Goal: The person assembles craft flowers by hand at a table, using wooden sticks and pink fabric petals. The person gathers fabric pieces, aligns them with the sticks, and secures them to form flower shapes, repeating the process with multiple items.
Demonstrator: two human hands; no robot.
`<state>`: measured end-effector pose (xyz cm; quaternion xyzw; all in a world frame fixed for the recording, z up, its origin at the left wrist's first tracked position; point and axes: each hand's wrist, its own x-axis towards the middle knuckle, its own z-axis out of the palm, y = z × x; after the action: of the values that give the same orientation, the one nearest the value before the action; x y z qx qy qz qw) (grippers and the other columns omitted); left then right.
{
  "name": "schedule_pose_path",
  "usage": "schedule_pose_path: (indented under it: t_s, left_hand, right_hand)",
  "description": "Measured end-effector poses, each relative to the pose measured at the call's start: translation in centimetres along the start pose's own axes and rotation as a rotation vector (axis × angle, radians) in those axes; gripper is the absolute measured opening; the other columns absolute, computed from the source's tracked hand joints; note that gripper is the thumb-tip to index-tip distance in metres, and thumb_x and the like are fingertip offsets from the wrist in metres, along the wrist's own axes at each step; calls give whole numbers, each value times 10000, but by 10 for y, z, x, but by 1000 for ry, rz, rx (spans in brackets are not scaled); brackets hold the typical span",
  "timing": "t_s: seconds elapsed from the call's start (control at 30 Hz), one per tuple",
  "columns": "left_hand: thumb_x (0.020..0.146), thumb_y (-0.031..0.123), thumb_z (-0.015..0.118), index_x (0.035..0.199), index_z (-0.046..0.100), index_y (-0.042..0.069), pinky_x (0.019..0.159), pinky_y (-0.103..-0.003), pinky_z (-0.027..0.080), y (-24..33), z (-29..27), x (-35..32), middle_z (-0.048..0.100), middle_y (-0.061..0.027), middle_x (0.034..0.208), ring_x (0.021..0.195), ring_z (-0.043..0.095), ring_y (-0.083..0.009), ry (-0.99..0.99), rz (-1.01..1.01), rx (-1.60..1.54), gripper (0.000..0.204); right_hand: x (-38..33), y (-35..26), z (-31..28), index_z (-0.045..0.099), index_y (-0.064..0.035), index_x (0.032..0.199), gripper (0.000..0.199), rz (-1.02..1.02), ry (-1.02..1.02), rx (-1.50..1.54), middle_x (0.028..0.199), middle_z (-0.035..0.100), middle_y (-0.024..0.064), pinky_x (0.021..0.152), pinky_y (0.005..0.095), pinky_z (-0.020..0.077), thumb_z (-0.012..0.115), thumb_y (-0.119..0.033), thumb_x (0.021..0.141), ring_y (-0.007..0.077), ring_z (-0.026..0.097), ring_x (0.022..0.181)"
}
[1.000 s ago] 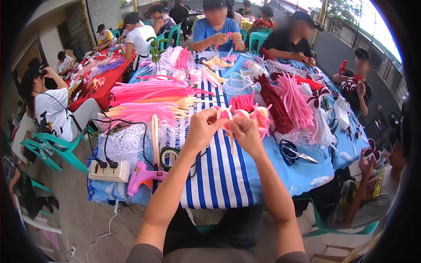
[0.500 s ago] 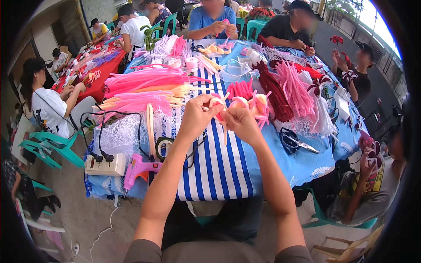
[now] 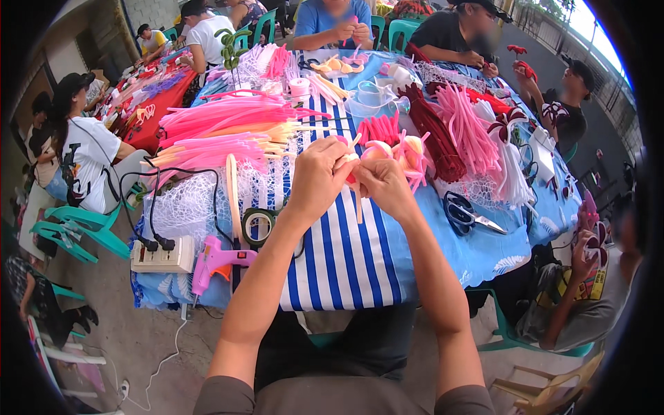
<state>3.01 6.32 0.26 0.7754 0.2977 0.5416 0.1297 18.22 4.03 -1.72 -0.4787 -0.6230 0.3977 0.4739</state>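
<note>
Above the blue-and-white striped cloth (image 3: 344, 270), both my hands are closed on a pink and cream flower of fuzzy pipe cleaners (image 3: 351, 158). My left hand (image 3: 319, 171) grips it from the left, fingers curled around its top. From the right, my right hand (image 3: 384, 181) pinches its edge, and a cream stem hangs below between the hands. My fingers hide much of the flower. Just beyond my right hand lie similar pink and cream flowers (image 3: 409, 153) and a bundle of short bright pink pipe cleaners (image 3: 379, 128).
Left of me are long pink pipe cleaners (image 3: 221, 119), green tape (image 3: 259, 227), a pink glue gun (image 3: 216, 263) and a power strip (image 3: 163, 254) with black cords. Scissors (image 3: 472, 213) and dark red pipe cleaners (image 3: 432, 135) lie right. Several people sit around the tables.
My left hand has turned and curled further over the flower, hiding more of it. The right fingers have closed in beside it. My view has shifted slightly.
</note>
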Motion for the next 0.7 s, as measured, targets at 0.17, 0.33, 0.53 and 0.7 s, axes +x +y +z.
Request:
schedule_pose_path:
  t_s: [0.17,0.33,0.53,0.7]
  left_hand:
    - [750,66,712,792,614,-6,542,-300,400,2,-7,1,562,-88,700,588,518,-187,-73,-115,-13,128]
    - [732,79,730,767,606,-5,555,-312,410,3,-4,0,556,-87,698,608,532,-209,-44,-88,30,154]
    - [705,34,671,749,598,32,651,-358,487,6,-4,0,567,-66,769,768,577,-243,-32,258,255,85]
    - [702,40,679,742,585,27,645,-350,488,5,-4,1,565,-72,773,757,575,-254,-39,256,234,103]
  right_hand:
    - [1,-5,-6,656,-13,809,254,5,-150,-44,649,602,-7,513,185,423,556,-208,939,30,536,560]
    - [-1,-3,-6,666,-21,818,220,85,-120,14,666,623,-5,511,185,426,569,-184,929,34,542,553]
    - [0,-4,-8,677,4,806,251,121,-136,81,644,601,11,487,190,443,574,-195,919,56,556,537]
    - [0,-1,-8,655,-6,746,273,99,-170,141,615,592,9,456,193,415,599,-217,910,53,538,513]
